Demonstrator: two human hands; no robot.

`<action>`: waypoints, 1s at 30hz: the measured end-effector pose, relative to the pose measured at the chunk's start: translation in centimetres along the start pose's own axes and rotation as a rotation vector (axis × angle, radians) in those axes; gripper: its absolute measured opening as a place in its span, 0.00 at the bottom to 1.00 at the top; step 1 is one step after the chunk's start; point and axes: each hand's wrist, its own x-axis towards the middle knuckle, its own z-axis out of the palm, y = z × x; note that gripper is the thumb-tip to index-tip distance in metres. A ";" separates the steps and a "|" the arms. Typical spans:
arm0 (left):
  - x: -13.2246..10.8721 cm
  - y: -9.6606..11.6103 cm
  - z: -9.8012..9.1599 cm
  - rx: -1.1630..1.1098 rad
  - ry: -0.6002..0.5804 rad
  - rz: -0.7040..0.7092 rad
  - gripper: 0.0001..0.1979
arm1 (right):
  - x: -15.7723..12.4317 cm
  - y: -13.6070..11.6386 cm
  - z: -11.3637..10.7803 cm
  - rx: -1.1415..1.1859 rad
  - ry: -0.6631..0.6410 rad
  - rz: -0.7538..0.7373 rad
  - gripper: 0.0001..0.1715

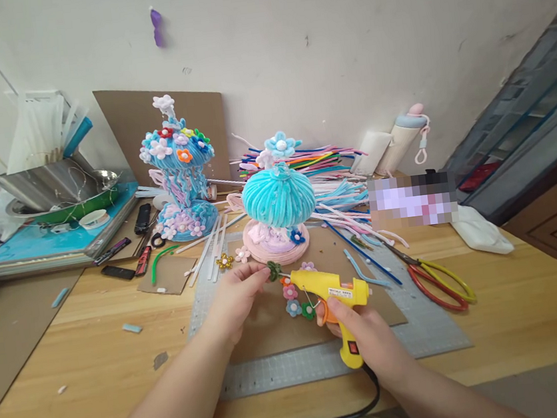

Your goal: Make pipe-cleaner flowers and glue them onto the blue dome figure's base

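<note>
My right hand [360, 334] is wrapped round the handle of a yellow hot glue gun [325, 285], its orange trigger under my fingers. The gun's nozzle points left and meets a small dark green pipe-cleaner flower [274, 270], pinched between my left thumb and fingers. My left hand [238, 294] hovers over a cardboard sheet [258, 339]. Small flowers lie below the gun: a pink one [290, 291], a light blue one [293, 308] and a green one [308, 310]. Just behind stands a turquoise fuzzy dome [278, 195] on a pink round base [257, 248], with a dark blue flower [296, 236] at its foot.
A flower-covered blue ornament [176, 153] stands back left. Red-and-yellow-handled scissors [438, 285] lie right on the grey cutting mat [434, 335]. Pipe cleaners [342, 195] are heaped behind. A metal pot [49, 188] sits at left; the gun's black cord [372, 393] trails toward me.
</note>
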 end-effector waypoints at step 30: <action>0.3 -0.4 0.1 0.105 0.027 0.109 0.12 | 0.0 -0.4 0.5 0.167 0.001 -0.090 0.22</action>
